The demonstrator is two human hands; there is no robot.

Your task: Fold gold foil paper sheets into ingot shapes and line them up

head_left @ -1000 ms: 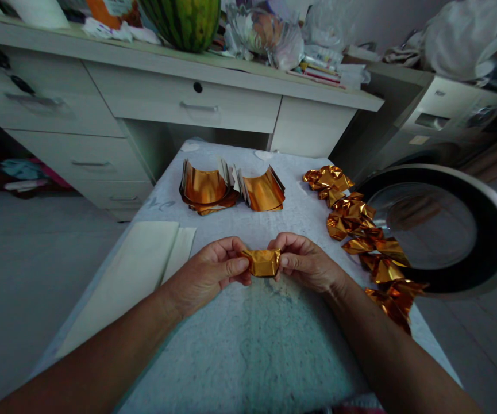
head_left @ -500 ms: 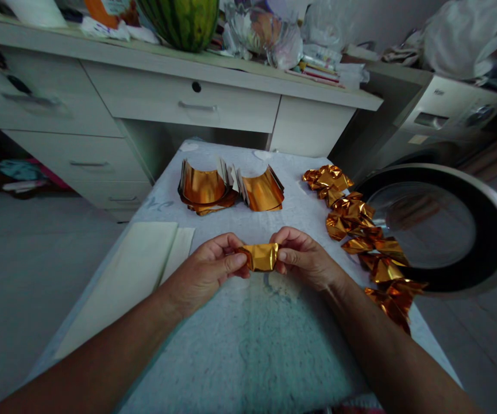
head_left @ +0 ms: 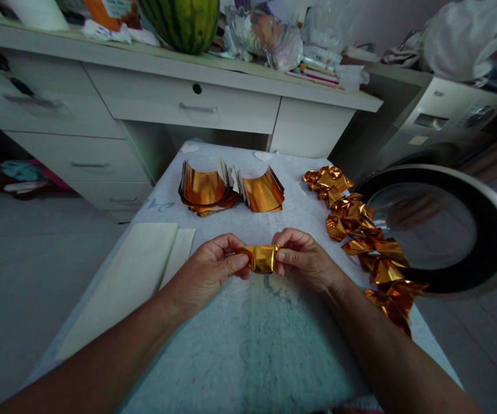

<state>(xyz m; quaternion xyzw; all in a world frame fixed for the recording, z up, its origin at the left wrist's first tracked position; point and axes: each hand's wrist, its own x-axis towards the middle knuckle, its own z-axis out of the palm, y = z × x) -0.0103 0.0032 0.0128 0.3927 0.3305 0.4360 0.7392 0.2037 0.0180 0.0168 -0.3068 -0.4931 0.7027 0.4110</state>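
A small folded piece of gold foil paper (head_left: pixel 262 259) is held level above the cloth-covered table (head_left: pixel 274 351). My left hand (head_left: pixel 220 261) pinches its left end between thumb and fingers, and my right hand (head_left: pixel 302 257) pinches the right end. Beyond the hands stand two curved stacks of gold foil sheets, the left stack (head_left: pixel 205 187) and the right stack (head_left: pixel 263 191), side by side. Along the table's right side runs a row of several crumpled-looking folded gold pieces (head_left: pixel 351 215).
Folded white sheets (head_left: pixel 123 282) lie at the table's left. A white desk with drawers (head_left: pixel 188 92) stands behind, bearing a watermelon (head_left: pixel 181 23) and bags. The open round door of a washing machine (head_left: pixel 485 230) reaches close to the table's right edge.
Both hands remain pinched on the gold piece; its right end appears slightly more pinched in. Otherwise the view has barely shifted.
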